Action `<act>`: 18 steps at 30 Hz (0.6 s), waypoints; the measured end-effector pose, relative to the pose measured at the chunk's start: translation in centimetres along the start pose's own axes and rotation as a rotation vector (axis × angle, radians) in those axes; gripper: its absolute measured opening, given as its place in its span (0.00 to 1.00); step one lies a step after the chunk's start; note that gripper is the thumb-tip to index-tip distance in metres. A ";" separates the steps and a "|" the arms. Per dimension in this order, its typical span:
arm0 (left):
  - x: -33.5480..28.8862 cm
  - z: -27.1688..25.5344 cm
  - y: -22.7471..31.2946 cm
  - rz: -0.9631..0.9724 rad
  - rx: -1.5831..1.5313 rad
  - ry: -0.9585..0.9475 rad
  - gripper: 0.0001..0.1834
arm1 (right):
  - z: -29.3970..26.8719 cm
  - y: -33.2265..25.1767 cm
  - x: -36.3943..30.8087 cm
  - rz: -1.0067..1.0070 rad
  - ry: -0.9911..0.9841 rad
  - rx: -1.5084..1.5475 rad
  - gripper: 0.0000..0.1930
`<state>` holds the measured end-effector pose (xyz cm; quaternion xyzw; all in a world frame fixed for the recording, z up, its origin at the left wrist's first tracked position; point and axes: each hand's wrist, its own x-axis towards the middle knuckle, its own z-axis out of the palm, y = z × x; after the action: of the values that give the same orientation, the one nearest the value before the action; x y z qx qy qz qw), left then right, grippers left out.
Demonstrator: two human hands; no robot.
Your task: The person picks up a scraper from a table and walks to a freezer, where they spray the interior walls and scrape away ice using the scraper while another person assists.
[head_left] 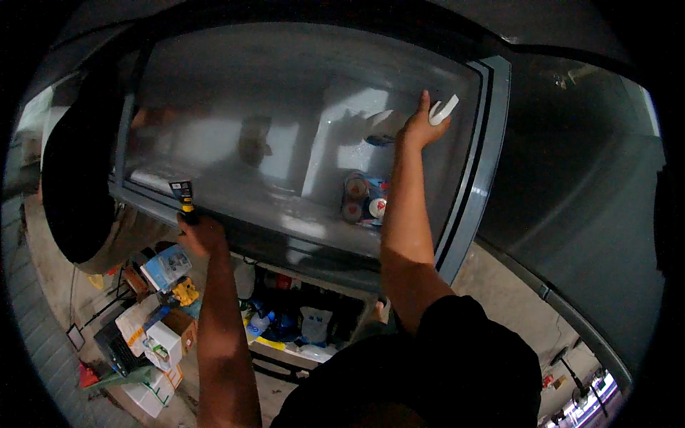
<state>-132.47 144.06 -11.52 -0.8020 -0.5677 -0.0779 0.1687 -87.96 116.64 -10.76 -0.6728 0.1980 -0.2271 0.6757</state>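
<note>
A broad, shiny grey panel (285, 107) in a dark frame slopes in front of me. My left hand (205, 235) is closed around the black-and-yellow handle of a scraper (183, 194), its flat blade pointing up by the panel's lower left edge. Further up on the right, my right hand (425, 128) grips a white, angled piece (444, 110) between thumb and fingers, close to the panel's surface. What kind of thing it is I cannot tell. Its pale reflection shows beside it in the panel.
Round containers (365, 198) show beside my right forearm, on or reflected in the panel. Boxes and loose goods (164, 342) crowd the lower left. Below the panel, an open compartment (303, 321) holds bags and bottles. A dark panel (578, 157) stands at right.
</note>
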 end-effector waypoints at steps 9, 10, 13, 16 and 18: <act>0.9 2.6 -2.3 -0.203 -0.020 -0.047 0.32 | 0.3 -0.1 1.0 0.151 -0.013 0.217 0.22; 0.8 2.4 -2.6 -0.208 0.001 -0.055 0.32 | 0.6 -0.2 0.6 0.125 -0.020 0.151 0.22; 0.5 -2.5 3.6 -0.235 -0.068 -0.192 0.32 | 0.1 1.0 2.5 0.071 0.012 0.053 0.20; 0.4 -4.9 3.6 -0.121 0.007 -0.149 0.32 | 0.7 0.4 1.4 0.164 -0.032 0.157 0.19; 0.4 -6.5 3.4 0.024 0.145 -0.222 0.32 | 0.8 -0.1 0.4 0.199 -0.080 0.212 0.19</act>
<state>-128.68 141.01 -5.95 -0.7981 -0.5773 0.0545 0.1635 -87.18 117.01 -10.64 -0.5833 0.2116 -0.1516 0.7694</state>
